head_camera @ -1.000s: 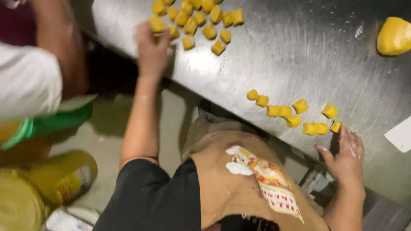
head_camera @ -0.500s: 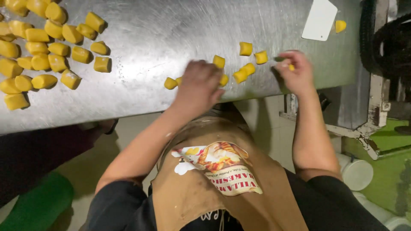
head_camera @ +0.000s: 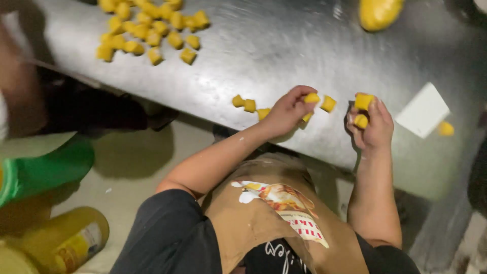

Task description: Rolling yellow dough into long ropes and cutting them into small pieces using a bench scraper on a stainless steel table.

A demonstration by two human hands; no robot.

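The right hand (head_camera: pixel 374 127) is curled around two small yellow dough pieces (head_camera: pixel 362 110), one pinched at the fingertips and one tucked lower against the palm. It hovers at the near edge of the steel counter (head_camera: pixel 284 45). Just to its left, the left hand (head_camera: pixel 288 109) is closed over another yellow piece (head_camera: pixel 311 98), fingers bent down onto the counter; a further piece peeks out beneath the fingers, and a loose cube (head_camera: pixel 328 103) lies between the two hands, near both.

Left of the left hand, three more cubes (head_camera: pixel 249 105) sit in a short row near the counter's edge (the nearest one almost at the wrist). To the right of the right hand lies a white flat scraper (head_camera: pixel 422 110), with one stray yellow bit (head_camera: pixel 446 128) beside it.

Well apart, at the counter's far left, a loose heap of cut pieces (head_camera: pixel 147 28) is spread out. A larger yellow dough lump (head_camera: pixel 379 12) sits at the far edge. Below the counter, a brown apron (head_camera: pixel 264 223) covers the person's front.
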